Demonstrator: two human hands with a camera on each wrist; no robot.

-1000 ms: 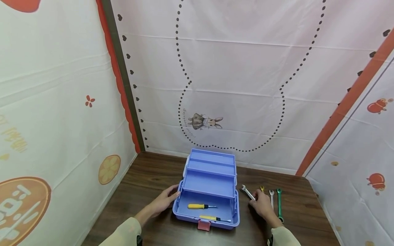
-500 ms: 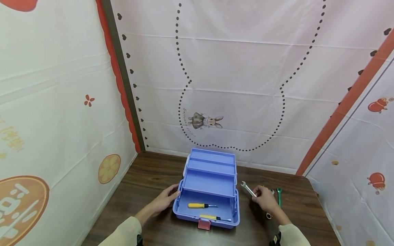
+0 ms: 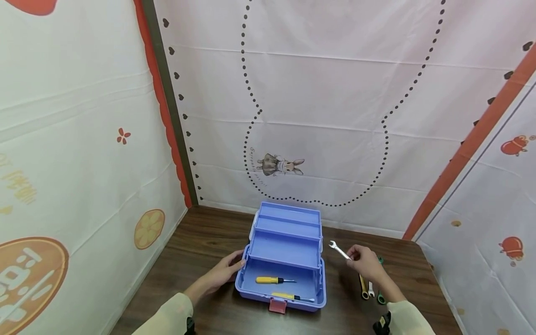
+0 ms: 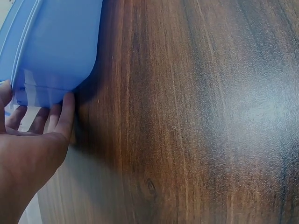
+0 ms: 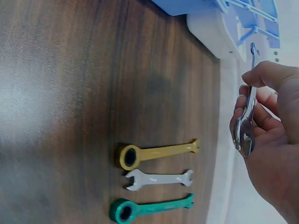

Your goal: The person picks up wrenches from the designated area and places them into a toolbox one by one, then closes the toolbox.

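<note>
A blue toolbox (image 3: 268, 249) stands with its lid raised and its stepped trays lifted out. My left hand (image 3: 219, 275) holds its left side, with the thumb at the rim and the fingers against the outer wall. To the box's right, my right hand (image 3: 366, 264) grips a silver wrench (image 3: 340, 250) raised above the table. That wrench (image 5: 248, 112) lies between thumb and fingers in the right wrist view, one end pointing away from the palm. Two yellow-handled screwdrivers (image 3: 267, 280) lie in the bottom of the toolbox.
Below the right hand, a yellow wrench (image 5: 161, 152), a smaller silver wrench (image 5: 161, 179) and a green wrench (image 5: 159, 207) lie side by side on the wooden table (image 3: 209, 232). Printed cloth (image 3: 318, 153) hangs behind the table and at both sides.
My right hand has lifted the silver wrench off the table and moved slightly up and to the right, uncovering the lower ends of the other wrenches. The left hand has stayed in place.
</note>
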